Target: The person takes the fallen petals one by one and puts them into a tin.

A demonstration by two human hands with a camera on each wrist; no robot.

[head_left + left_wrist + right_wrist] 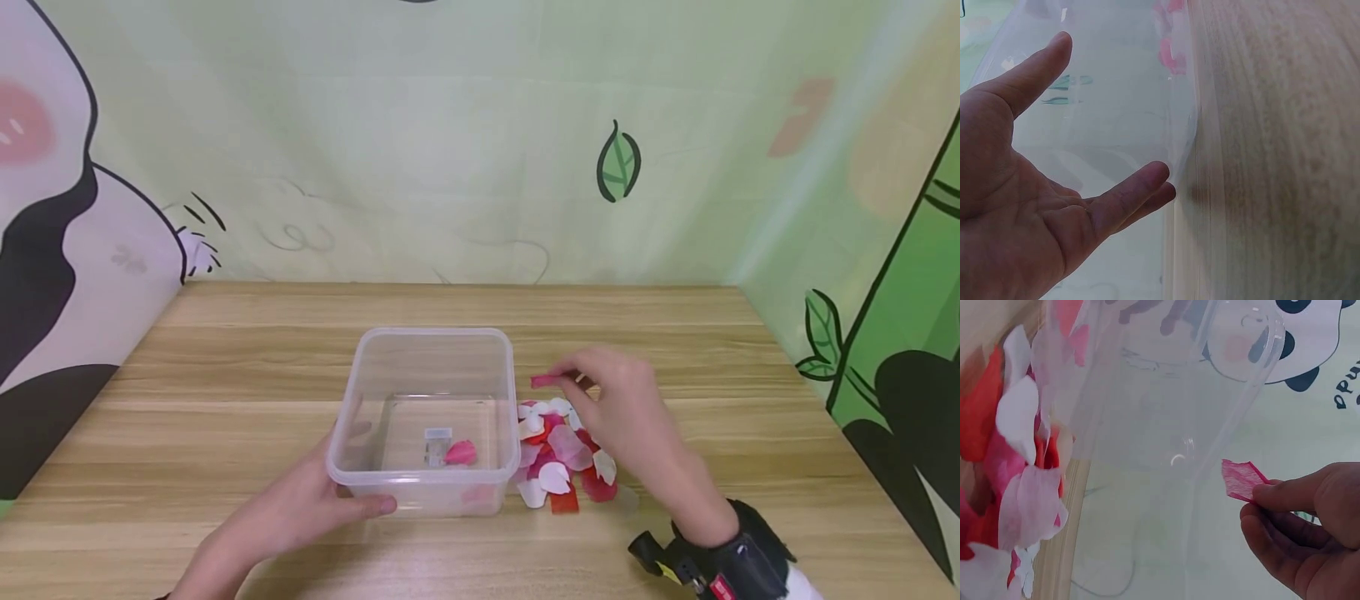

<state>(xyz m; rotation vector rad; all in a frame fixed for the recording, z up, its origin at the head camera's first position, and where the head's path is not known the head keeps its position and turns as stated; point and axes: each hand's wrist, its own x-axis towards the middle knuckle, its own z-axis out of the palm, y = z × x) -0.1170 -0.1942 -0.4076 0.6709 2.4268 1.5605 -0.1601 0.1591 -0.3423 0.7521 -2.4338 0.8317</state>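
A clear square plastic container stands open-topped on the table, with a pink petal on its floor beside a small label. My left hand rests against its near left corner, thumb along the front wall and fingers at the left side; in the left wrist view the fingers are spread and nearly straight. Between thumb and fingertips, my right hand pinches a pink petal just right of the container's rim. Below that hand lies a loose pile of artificial petals in white, pink and red.
The wooden table runs back to a light green printed cloth backdrop. The petal pile sits close against the container's right wall. A black wrist strap with a camera is on the right forearm.
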